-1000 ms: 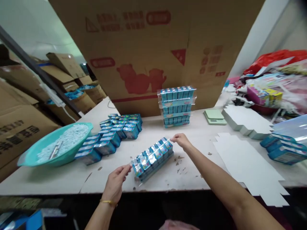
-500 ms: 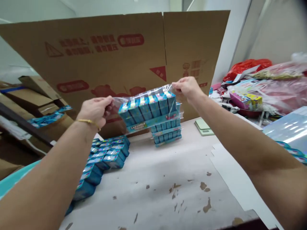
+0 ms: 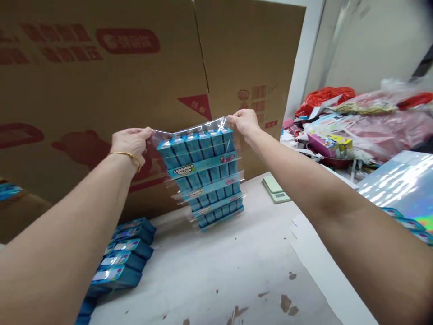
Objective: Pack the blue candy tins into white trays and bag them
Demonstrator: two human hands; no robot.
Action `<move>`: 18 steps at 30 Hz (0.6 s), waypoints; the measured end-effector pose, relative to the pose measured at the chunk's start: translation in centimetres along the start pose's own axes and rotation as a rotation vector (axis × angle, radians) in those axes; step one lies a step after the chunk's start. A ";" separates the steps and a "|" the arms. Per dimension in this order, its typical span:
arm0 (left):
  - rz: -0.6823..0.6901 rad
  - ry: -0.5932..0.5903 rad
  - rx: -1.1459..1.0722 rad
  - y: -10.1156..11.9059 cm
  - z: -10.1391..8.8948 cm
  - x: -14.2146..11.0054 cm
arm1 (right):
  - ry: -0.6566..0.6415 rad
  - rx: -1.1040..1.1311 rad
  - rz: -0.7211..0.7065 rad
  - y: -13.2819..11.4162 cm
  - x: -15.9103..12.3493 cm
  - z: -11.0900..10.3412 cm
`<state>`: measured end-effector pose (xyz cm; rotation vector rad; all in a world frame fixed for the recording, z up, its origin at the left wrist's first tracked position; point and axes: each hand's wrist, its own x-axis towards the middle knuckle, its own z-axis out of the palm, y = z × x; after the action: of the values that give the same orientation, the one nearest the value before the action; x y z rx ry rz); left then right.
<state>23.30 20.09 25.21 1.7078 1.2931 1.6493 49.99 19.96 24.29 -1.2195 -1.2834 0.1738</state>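
Note:
A clear plastic bag (image 3: 199, 151) packed with a row of small blue boxes sits at the top of a stack of similar blue packs (image 3: 211, 198). My left hand (image 3: 130, 143), with a gold bracelet at the wrist, pinches the bag's upper left corner. At its upper right corner, the fingertips of my right hand (image 3: 245, 122) are closed on the film. The plastic edge is stretched between both hands. A label strip reading "Caramelo Macizo" faces me on the top pack. Loose blue boxes (image 3: 125, 257) lie in rows below my left forearm.
A large cardboard sheet (image 3: 152, 85) with red print stands behind the stack. To the right are a pale green scale (image 3: 275, 189), white sheets (image 3: 318, 257) and a heap of plastic bags (image 3: 375, 131). The white tabletop (image 3: 203, 280) has brown worn spots.
Both hands have lowered the bag from in front of the stack's upper part onto its top, lining it up with the packs beneath. The view has turned rightward and closer.

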 end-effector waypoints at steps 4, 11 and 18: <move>-0.148 0.014 0.039 0.4 -0.2 -0.9 | -0.099 -0.068 -0.050 -0.6 -1.1 -2.0; -0.134 0.135 0.199 -0.4 -5.6 -9.4 | -0.788 -0.489 -0.080 2.5 -23.7 -18.5; -0.334 -0.259 0.211 -3.7 -8.6 -31.8 | -0.941 -1.042 0.017 8.7 -48.8 -27.9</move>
<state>18.67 -7.15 6.94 1.6449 1.5627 1.0991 58.73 -26.53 -7.30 -2.1604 -2.3274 0.0789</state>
